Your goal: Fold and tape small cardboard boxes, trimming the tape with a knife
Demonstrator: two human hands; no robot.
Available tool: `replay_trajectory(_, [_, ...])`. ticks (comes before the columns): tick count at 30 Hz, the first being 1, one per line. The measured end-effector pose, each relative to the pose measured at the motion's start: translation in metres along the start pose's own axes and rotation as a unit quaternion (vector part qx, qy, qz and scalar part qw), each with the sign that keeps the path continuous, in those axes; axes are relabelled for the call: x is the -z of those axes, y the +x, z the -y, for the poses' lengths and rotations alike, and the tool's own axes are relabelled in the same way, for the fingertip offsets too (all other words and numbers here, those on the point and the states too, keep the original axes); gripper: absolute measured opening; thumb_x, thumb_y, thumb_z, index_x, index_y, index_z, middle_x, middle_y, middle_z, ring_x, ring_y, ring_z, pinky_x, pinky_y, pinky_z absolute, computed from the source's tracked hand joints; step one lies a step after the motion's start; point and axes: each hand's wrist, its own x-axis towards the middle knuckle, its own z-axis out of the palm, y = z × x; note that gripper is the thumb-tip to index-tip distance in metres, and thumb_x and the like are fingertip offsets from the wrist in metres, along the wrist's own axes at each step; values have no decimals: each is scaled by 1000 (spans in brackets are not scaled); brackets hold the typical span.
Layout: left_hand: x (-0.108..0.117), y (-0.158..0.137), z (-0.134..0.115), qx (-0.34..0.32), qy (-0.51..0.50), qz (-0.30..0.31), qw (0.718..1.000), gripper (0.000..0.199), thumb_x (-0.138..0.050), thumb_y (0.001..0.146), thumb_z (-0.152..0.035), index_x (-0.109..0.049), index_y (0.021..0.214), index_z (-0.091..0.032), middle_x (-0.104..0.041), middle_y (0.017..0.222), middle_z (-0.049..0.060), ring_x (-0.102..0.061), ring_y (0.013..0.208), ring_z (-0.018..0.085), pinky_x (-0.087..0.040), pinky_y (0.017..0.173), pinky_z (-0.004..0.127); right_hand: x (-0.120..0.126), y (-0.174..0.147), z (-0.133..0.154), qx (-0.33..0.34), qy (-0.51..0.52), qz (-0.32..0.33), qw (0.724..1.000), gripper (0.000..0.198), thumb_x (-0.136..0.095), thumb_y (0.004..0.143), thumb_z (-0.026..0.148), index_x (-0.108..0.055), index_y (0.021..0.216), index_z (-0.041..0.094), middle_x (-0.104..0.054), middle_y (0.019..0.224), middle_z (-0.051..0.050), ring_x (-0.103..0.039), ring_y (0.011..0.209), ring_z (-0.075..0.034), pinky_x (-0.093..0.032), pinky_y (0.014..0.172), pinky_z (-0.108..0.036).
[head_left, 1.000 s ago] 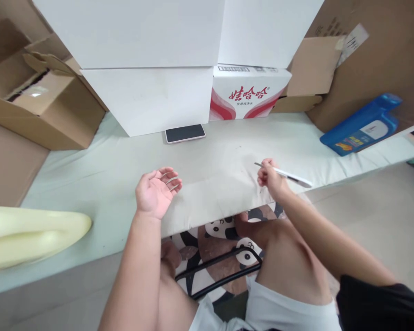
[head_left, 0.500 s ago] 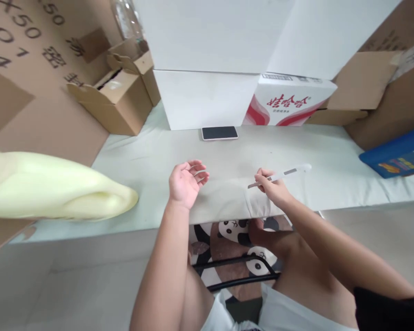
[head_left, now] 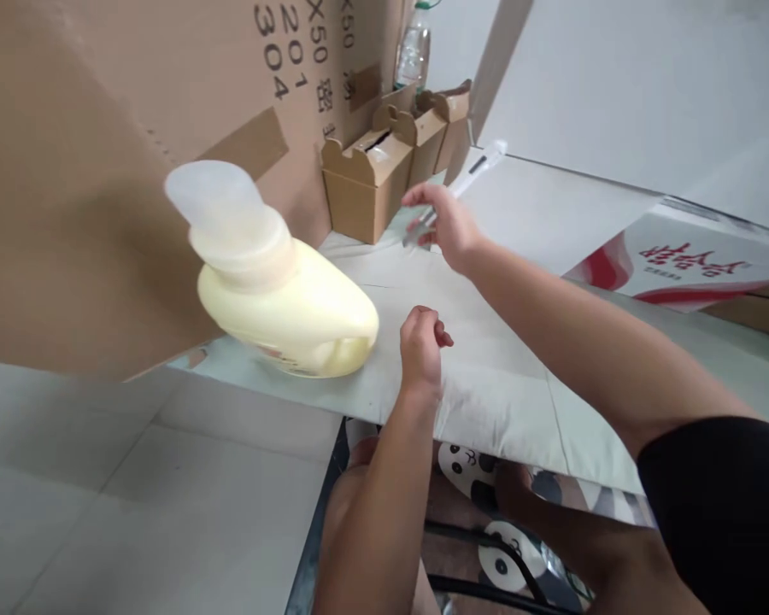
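My right hand (head_left: pixel 447 224) grips a white utility knife (head_left: pixel 480 168) with a dark slot in its handle. The grey blade end slants down to the left below the fingers. It is held over the back of the cloth-covered table (head_left: pixel 384 299), in front of the small brown cartons (head_left: pixel 365 192). My left hand (head_left: pixel 423 348) is nearer the front edge, with its fingers curled in and nothing visible in them. To its left, a large pale yellow bottle (head_left: pixel 308 307) with a translucent cap leans over, apart from the hand.
A big printed cardboard box (head_left: pixel 231 102) walls the left side. A clear plastic bottle (head_left: pixel 413 51) stands behind the cartons. White boxes (head_left: pixel 615 102) fill the back, with a red-and-white box (head_left: pixel 685 256) at right. Panda-patterned fabric (head_left: pixel 461 470) lies below the table edge.
The view has swung left. My right hand has carried the utility knife left and towards the back. My left hand has closed from an open palm. The phone no longer shows clearly.
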Motion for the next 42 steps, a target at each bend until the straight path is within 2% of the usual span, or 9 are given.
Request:
replay_trajectory(5, [7,0,-9,-22,25,19,999,29,-50,81,-21,-36,56,-21,-36,56,-4,-38,55,11,-31,58,26,-50,83,-5,6,-67,31,997,40,-59,92,60,-57,98,21,-63,104,-7,-63,105,-24,-55,92,-39])
replay_trajectory(9, [11,-2,-11,-35,44,23,998,29,-50,82,-21,-37,56,-20,-37,55,-4,-38,54,10,-29,56,26,-56,79,-16,-22,-55,15,998,43,-63,90,63,-60,98,20,-67,105,-8,-66,110,-27,-54,98,-44])
replay_trajectory(14, [16,1,-7,-125,9,-34,992,25,-50,82,-21,-39,59,-21,-37,56,-4,-38,55,11,-32,57,26,-14,9,-15,5,1,-51,999,52,-61,88,69,-66,104,20,-70,121,-7,-72,88,-22,-59,81,-40])
replay_trajectory(18, [12,1,2,-228,9,-79,970,25,-51,82,-23,-39,59,-22,-38,58,-4,-40,57,12,-33,60,26,41,-65,-7,60,17,-117,991,63,-51,84,80,-72,87,20,-75,102,-6,-67,71,-17,-56,69,-33])
replay_trajectory(22, [1,-5,8,-289,40,-78,953,25,-54,86,-28,-42,64,-22,-38,62,-3,-41,60,13,-34,62,26,96,-152,0,91,17,-167,982,67,-43,86,80,-73,69,23,-66,64,-6,-62,61,-20,-52,69,-38])
replay_trajectory(26, [-8,-10,13,-353,128,-70,924,15,-55,89,-33,-53,77,-24,-47,76,0,-48,76,17,-43,76,28,136,-242,-5,131,1,-209,969,59,-47,86,70,-71,55,27,-67,60,-9,-66,68,-27,-49,69,-44])
replay_trajectory(29, [-13,-7,21,-433,229,-6,872,26,-53,91,-47,-66,98,-24,-55,102,7,-54,102,22,-49,90,35,152,-293,-19,180,13,-206,962,59,-40,92,60,-71,54,28,-70,63,-8,-58,54,-23,-45,63,-44])
replay_trajectory(35, [-30,-2,46,-527,404,102,741,60,-40,96,-67,-74,120,-24,-37,138,13,-44,135,30,-46,111,44,166,-336,-40,173,-22,-201,964,66,-29,95,66,-67,55,29,-67,63,-6,-55,53,-21,-46,71,-46])
replay_trajectory(42, [-48,4,55,-515,401,123,747,63,-36,89,-77,-67,97,-23,-39,135,11,-45,137,34,-37,120,50,191,-346,-39,208,1,-116,971,57,-30,101,51,-74,75,27,-78,84,-4,-60,56,-18,-39,72,-44])
